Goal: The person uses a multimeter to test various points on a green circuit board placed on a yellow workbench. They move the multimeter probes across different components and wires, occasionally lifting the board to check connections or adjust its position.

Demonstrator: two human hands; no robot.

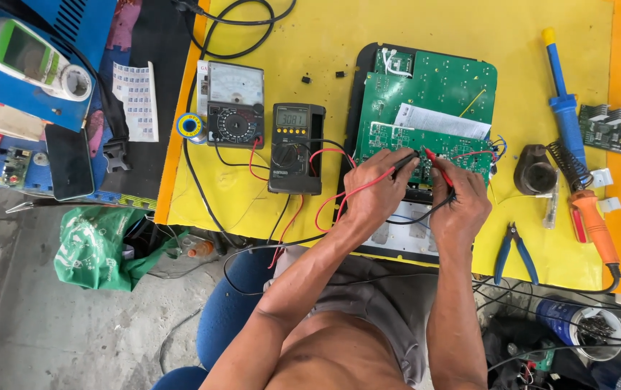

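My left hand [374,189] grips a black probe [405,162] whose tip touches a small green circuit board [426,146]. Beside it, my right hand [460,202] holds a red probe [436,165] against the same board. That board lies over a larger green circuit board [444,83] in a black housing, with a folded white paper [440,121] between them. Red and black leads [325,188] run from the probes to a dark digital multimeter [296,148] at the left, its display lit.
An analog meter [234,105] and a solder spool [190,126] sit left of the multimeter on the yellow table [310,43]. Right of the boards: a blue desoldering pump [561,94], an orange soldering iron [595,224], a dark stand [535,172], blue pliers [514,253]. A phone [69,160] and green bag [97,245] lie left.
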